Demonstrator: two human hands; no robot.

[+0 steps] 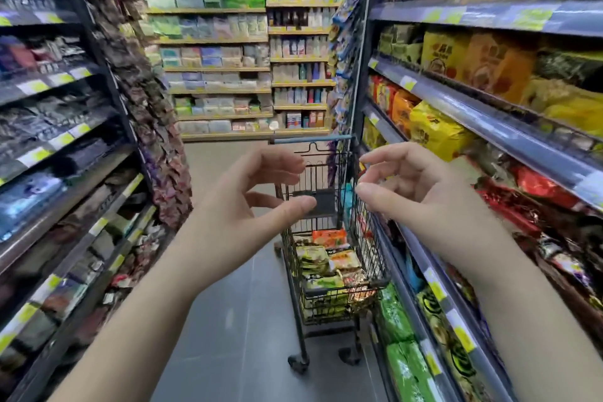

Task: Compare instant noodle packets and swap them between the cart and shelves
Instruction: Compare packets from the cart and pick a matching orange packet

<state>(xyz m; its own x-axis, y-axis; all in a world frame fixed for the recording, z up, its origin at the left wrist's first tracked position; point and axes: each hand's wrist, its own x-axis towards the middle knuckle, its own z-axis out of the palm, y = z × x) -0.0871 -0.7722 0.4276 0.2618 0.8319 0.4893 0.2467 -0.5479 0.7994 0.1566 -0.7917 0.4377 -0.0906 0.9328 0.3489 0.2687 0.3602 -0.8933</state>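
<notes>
Above cart: left hand, right hand raised, empty.

A black wire cart stands upright beyond and between the left hand and right hand, holding jumbled green, orange and beige noodle packets. Yellow, orange and red shelved packets crowd the shelves right of the right hand.

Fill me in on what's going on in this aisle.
A person stands in a shop aisle with the left hand and right hand raised, fingers loosely curved, holding nothing. Ahead stands a wire cart with several noodle packets already in it, close to the right-side shelves, stocked with yellow packets and others. No packet is being handled at this moment.
</notes>
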